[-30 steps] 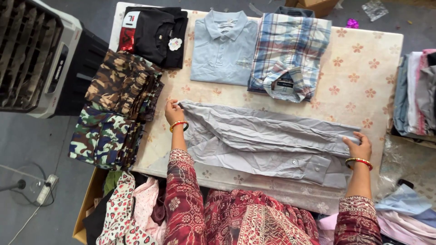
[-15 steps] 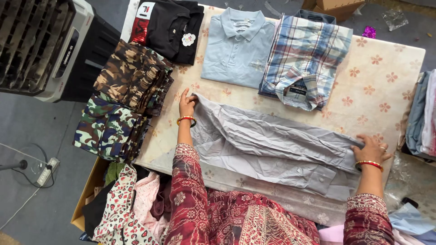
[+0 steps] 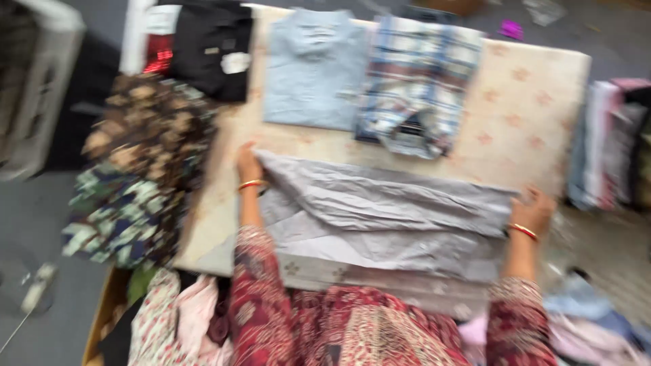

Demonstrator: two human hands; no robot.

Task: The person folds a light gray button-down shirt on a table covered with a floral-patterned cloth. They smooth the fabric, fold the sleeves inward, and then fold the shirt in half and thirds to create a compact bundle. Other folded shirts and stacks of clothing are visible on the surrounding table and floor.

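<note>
Hands well apart — left hand (image 3: 247, 163) and right hand (image 3: 536, 209) each grip an end of the grey shirt (image 3: 380, 217). White tag (image 3: 235, 62) on the black shirt (image 3: 207, 44) at eleven o'clock — blurred.

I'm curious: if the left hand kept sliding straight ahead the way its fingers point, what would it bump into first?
Probably the folded light blue shirt. The left hand points up the table, with only bare floral table cover between; the blur makes the exact line uncertain.

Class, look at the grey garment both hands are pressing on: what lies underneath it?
Under the grey garment lies the floral table cover, showing around its edges. Anything directly beneath is hidden by the cloth.
</note>
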